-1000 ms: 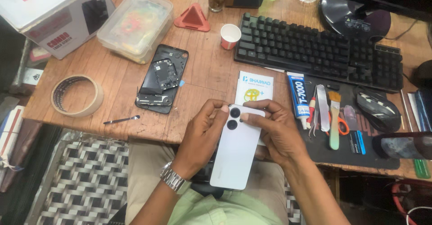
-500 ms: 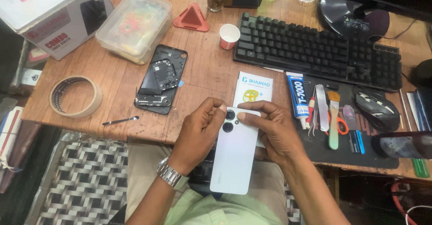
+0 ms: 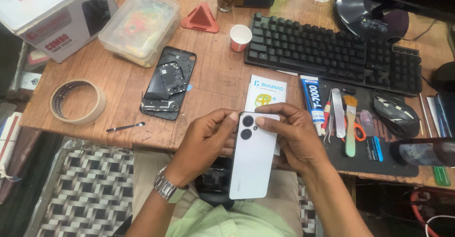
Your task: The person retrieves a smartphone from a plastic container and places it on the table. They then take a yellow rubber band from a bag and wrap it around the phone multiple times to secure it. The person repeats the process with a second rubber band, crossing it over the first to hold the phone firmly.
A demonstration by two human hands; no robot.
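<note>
White phone [image 3: 252, 158] gripped back-up by left hand [image 3: 204, 143] and right hand [image 3: 293, 135], fingertips pressed at camera end, near table edge [image 3: 142, 139]. Opened phone [image 3: 168, 83] laid far-left; glue tube [image 3: 313, 104], brush [image 3: 350, 128] right.

White phone back [image 3: 253, 156]; black keyboard [image 3: 332, 52]; red, possibly plastic, wedge [image 3: 201, 18].

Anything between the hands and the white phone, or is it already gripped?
Nothing visible stands between them. The left hand and right hand both hold the white phone by its top end, fingertips on its edges near the camera lenses, above the table edge.
</note>
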